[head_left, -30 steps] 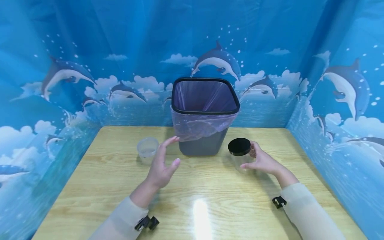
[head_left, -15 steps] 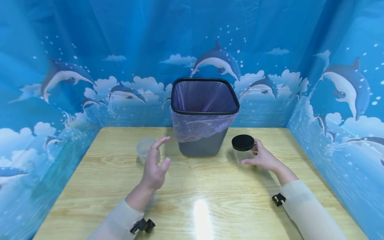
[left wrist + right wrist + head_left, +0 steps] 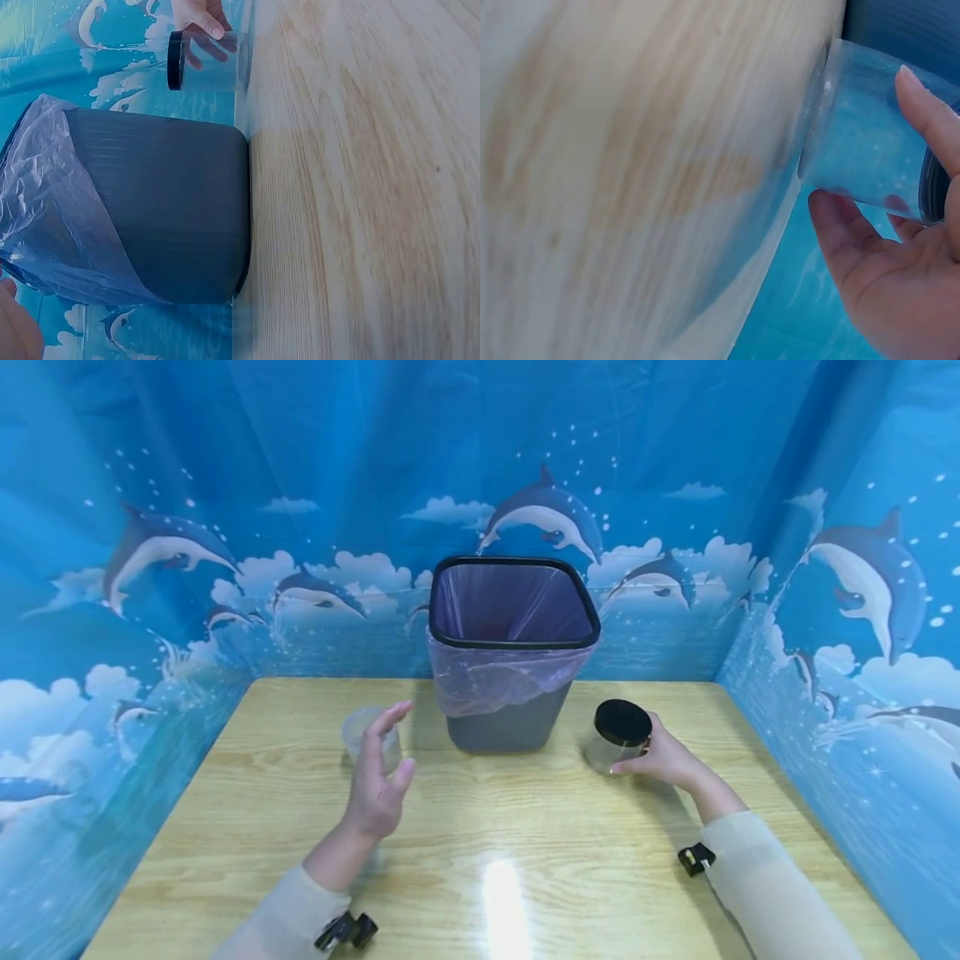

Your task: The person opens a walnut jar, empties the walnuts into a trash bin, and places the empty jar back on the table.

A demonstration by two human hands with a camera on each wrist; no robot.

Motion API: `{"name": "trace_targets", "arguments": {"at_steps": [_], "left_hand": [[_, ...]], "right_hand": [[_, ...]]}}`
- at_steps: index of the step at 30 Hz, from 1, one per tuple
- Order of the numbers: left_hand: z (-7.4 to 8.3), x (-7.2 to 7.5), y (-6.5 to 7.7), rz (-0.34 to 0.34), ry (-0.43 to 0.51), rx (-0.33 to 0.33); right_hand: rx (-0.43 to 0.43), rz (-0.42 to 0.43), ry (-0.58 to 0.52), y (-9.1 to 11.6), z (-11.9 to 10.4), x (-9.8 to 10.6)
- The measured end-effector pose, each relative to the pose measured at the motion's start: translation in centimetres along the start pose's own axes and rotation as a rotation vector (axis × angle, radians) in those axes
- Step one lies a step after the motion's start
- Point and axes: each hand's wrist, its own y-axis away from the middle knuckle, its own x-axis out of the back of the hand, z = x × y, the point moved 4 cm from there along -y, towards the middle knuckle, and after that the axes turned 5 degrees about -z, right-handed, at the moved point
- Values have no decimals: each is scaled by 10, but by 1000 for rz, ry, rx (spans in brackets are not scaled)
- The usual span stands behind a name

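Note:
My right hand (image 3: 667,762) grips a clear jar with a black lid (image 3: 623,723) from its right side, thumb on the near face. The right wrist view shows the transparent jar (image 3: 866,135) with its base close at the table and the fingers around its wall. In the left wrist view the same lidded jar (image 3: 210,66) stands past the bin. My left hand (image 3: 375,797) is raised over the table, fingers spread and holding nothing. Behind it is a translucent lidless container (image 3: 357,728), partly hidden by the fingers.
A grey bin (image 3: 506,727) with a black rim and a purple liner bag stands at the back centre of the wooden table (image 3: 450,852), between the two containers. A blue dolphin-print curtain (image 3: 360,468) surrounds the back and sides.
My right hand has shifted the jar to the right, and its lid now leans a little rightward. My left hand has drawn back to the left, overlapping the translucent container.

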Motion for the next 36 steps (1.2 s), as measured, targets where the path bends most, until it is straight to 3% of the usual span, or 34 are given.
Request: {"name": "trace_targets", "arguments": {"at_steps": [13, 29, 36], "left_hand": [[-2, 9, 2, -8, -40, 4], [-2, 25, 6, -27, -88, 29], [-1, 31, 5, -27, -109, 19]], "right_hand": [[-45, 8, -16, -2, 6, 6], [-16, -3, -73, -1, 3, 7], [-99, -70, -67, 8, 0, 12]]}}
